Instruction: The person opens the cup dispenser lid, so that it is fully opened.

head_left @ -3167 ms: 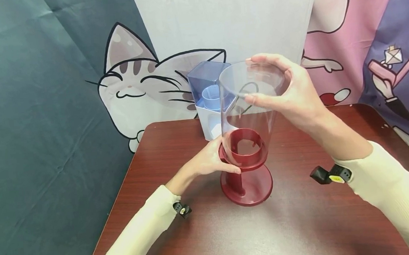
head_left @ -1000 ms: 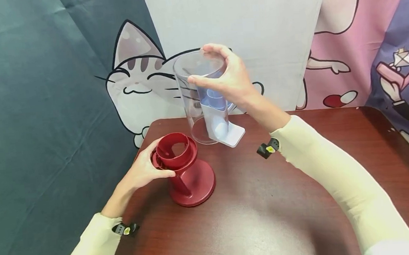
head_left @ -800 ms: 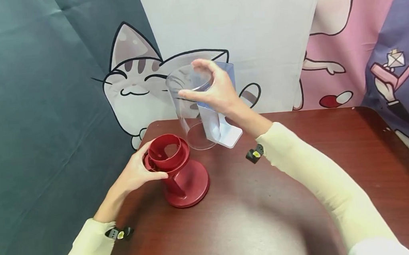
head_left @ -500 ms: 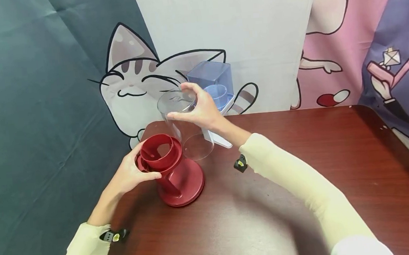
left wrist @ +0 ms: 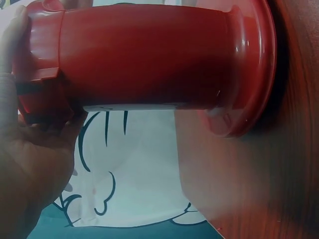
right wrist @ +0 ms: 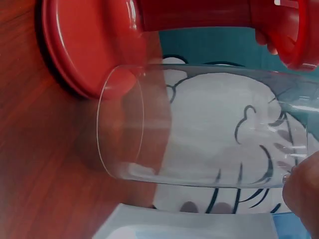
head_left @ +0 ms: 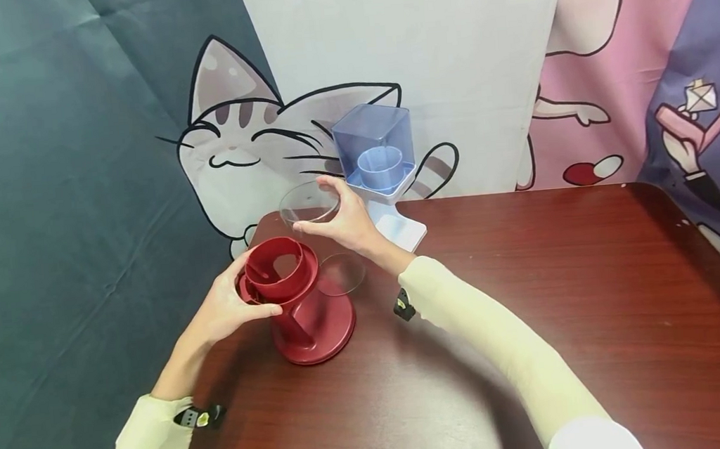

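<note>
My left hand grips the collar at the top of a red plastic dispenser stand, its thumb in front and fingers round the far side. The stand is upright on its round base, its cup-shaped top bare. With thumb and fingers my right hand holds a clear plastic cylinder by its upper rim. The cylinder stands upright just behind and right of the stand. Its lower end overlaps the red base in the right wrist view, close over the table.
At the back of the wooden table stands a second dispenser, white below with a see-through blue container on top, close behind the right hand. A cloth backdrop with cartoon figures hangs behind. The table's left edge is near the left forearm.
The clear cylinder has come off the red stand's top, then moved left and down behind it in my right hand. My left hand has shifted the stand to the left.
</note>
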`<state>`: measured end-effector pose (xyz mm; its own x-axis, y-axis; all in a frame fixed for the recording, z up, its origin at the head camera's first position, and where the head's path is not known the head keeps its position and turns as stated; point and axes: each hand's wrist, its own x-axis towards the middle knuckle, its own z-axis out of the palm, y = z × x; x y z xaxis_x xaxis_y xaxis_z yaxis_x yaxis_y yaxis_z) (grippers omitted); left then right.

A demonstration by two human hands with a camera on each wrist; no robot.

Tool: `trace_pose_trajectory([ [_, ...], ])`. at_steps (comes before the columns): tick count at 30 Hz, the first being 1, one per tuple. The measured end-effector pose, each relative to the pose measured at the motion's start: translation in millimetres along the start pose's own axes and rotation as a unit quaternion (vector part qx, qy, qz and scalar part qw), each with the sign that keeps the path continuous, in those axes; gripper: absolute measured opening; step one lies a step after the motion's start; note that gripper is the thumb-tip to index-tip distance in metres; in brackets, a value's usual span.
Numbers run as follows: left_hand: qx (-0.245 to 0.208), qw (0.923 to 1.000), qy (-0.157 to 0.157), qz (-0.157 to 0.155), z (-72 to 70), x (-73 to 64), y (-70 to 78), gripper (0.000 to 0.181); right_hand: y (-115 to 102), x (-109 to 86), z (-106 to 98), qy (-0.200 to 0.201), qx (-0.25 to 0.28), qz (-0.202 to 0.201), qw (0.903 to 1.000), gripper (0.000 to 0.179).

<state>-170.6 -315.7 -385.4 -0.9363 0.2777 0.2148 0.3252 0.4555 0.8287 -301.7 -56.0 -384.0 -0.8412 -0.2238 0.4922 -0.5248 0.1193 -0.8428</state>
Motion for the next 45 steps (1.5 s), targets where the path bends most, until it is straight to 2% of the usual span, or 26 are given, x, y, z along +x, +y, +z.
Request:
trace_pose_trajectory([
  [5,0.011,0.9999,-0.005,-0.012,0.9,-2.5,-3.1,0.093,11.2,1.3,4.6,0.019,0.005,0.013,0.9997,0.091],
  [14,0.006,0.9999,-0.006,-0.011,-0.7,-6.1,-7.8,0.094,26.4,7.8,2.9,0.045,0.012,0.027,0.9986,0.091],
  [19,0.010,0.9999,-0.006,-0.007,-2.7,-6.6,-6.8,0.093,33.6,10.8,2.2,0.049,0.018,0.033,0.9981,0.092],
  [27,0.006,0.9999,-0.001,-0.012,-4.8,-3.4,-5.6,0.095,40.6,13.6,7.6,0.052,-0.004,0.039,0.9979,0.095],
  [37,0.001,0.9999,0.002,-0.010,-3.6,5.1,-10.6,0.094,41.5,17.8,19.3,0.013,-0.003,0.039,0.9992,0.105],
  [45,-0.004,0.9998,0.010,-0.017,-6.0,7.0,-20.6,0.091,41.0,22.8,19.0,-0.041,0.000,0.043,0.9982,0.112],
])
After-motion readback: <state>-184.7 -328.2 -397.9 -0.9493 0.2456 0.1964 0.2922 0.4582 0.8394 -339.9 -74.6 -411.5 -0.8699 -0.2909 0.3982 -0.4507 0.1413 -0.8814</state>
